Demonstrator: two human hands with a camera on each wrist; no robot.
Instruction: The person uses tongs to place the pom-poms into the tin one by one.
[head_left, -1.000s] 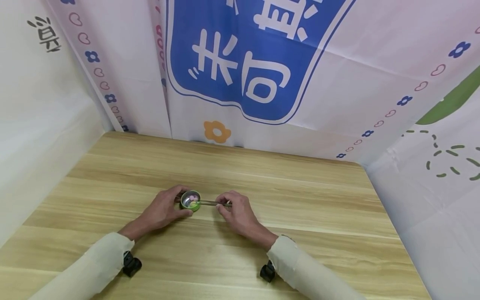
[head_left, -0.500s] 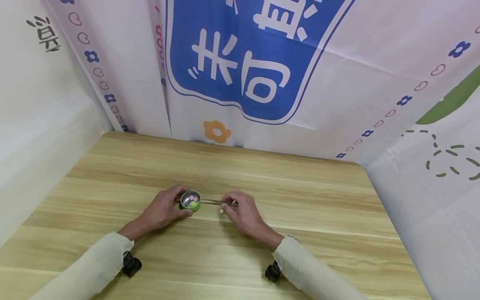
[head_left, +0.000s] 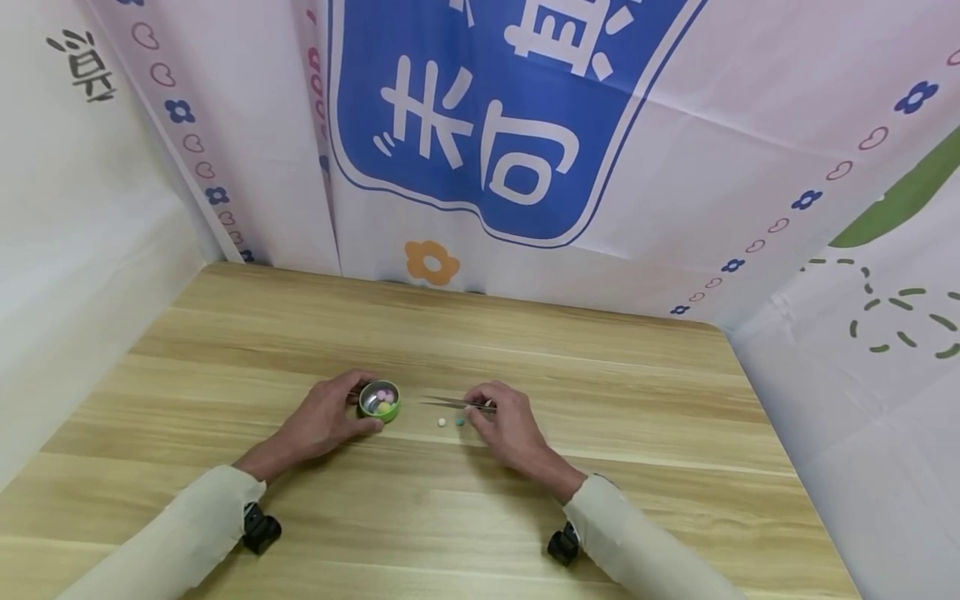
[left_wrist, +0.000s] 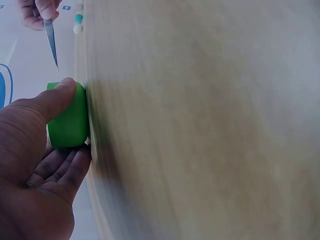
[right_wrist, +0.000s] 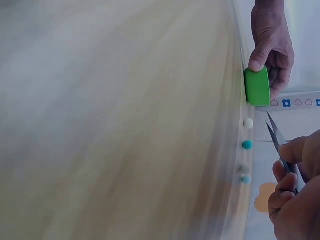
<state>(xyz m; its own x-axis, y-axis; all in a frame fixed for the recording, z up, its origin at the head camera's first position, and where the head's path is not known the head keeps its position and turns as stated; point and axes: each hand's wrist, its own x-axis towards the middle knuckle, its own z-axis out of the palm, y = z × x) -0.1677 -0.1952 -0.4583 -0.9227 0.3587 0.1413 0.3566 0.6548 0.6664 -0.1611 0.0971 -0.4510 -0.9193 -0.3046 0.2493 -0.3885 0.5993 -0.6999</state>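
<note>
The person's left hand (head_left: 328, 419) curls around a small, round, bright-green cup with a silvery inside (left_wrist: 69, 122), thumb on the near side and fingers on the far side, while the right hand (head_left: 504, 423) pinches a slim pair of silver metal tweezers (left_wrist: 51, 39) partway along, with the tips slightly apart and nothing between them. The cup stands upright on the wood-grain desk (head_left: 465, 517), with small pink balls (head_left: 385, 395) and a yellow ball (head_left: 385, 408) inside. A small white ball (head_left: 441, 422) and a small teal ball (head_left: 460, 422) lie on the desk between the cup and the right hand; the right-wrist view shows two more, a whitish ball (right_wrist: 244, 169) and a paler blue-green ball (right_wrist: 245, 179), farther from the cup. The balls look light and smooth, likely to roll or squirt away if nipped off-centre, so the tips should meet at their widest part with gentle, even pressure; whether they are hard or soft cannot be told. The tweezers seem stiff yet springy, best held mid-arm. The cup looks light and rigid, easily nudged, so steadying it by its outer wall suits it.
</note>
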